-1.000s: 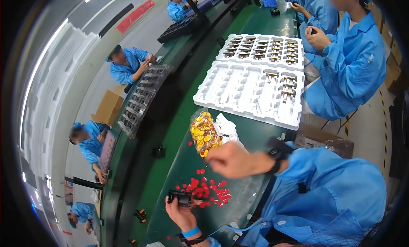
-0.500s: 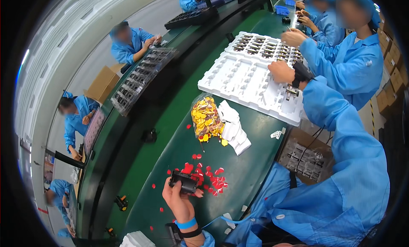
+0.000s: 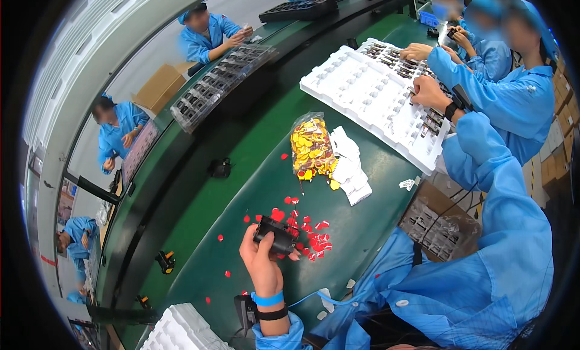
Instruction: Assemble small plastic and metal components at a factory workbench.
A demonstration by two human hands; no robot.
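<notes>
My left hand (image 3: 261, 258) is closed round a black plastic housing (image 3: 277, 235), boxy with a rounded barrel, held just above the green table. Loose red stickers (image 3: 308, 235) lie scattered behind and beside it. My right arm stretches far forward to a white moulded tray (image 3: 344, 78). There my right hand (image 3: 430, 93), a black band at its wrist, has its fingers pinched over a compartment; what they grip is too small to make out. Several dark, metallic parts (image 3: 430, 125) sit in the tray's right-hand compartments. Another person's hand (image 3: 415, 52) reaches over the tray's far side.
A clear bag of yellow stickers (image 3: 312, 146) and white paper strips (image 3: 350, 169) lie mid-table. Stacked white trays (image 3: 181, 332) stand at the near left. A carton (image 3: 435, 223) sits below the right edge. Black-and-yellow devices (image 3: 165, 262) rest on the green belt. Co-workers sit along both sides.
The view has shifted, so the table contents appear moved. My right hand has moved along the tray toward its right-hand parts, fingers now pinched. My left hand still holds the black housing.
</notes>
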